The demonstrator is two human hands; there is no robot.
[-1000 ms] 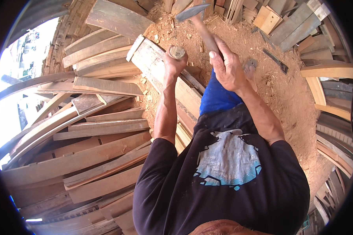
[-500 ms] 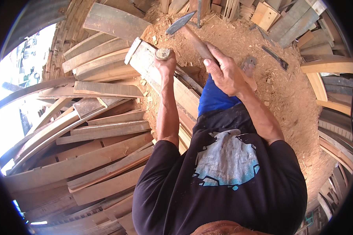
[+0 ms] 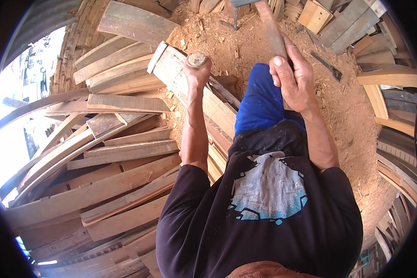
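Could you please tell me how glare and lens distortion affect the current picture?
In the head view, the opening at left is mostly burnt out to white; planks near the rim look bowed in that same view; in the head view, the left hand and right hand are clearly lit.

- the hammer near me: dark grey head point(image 3: 242, 3), plain reddish-brown handle point(image 3: 270, 30)
- the gripped tool's round butt point(image 3: 197, 60): pale tan, mottled with grey
- the shirt point(image 3: 190, 227): black, its print point(image 3: 268, 187) silvery grey, fading to turquoise along one edge, with black crack-like lines
- the shorts point(image 3: 258, 99): strong, bright blue
- the beam point(image 3: 169, 67): pale, whitish tan with darker smudges
- the floor point(image 3: 345, 139): sandy orange, flecked with paler chips
- boards stacked over there point(image 3: 92, 187): dusty browns, some finely striped
- curved timber opposite point(image 3: 388, 81): warm honey yellow
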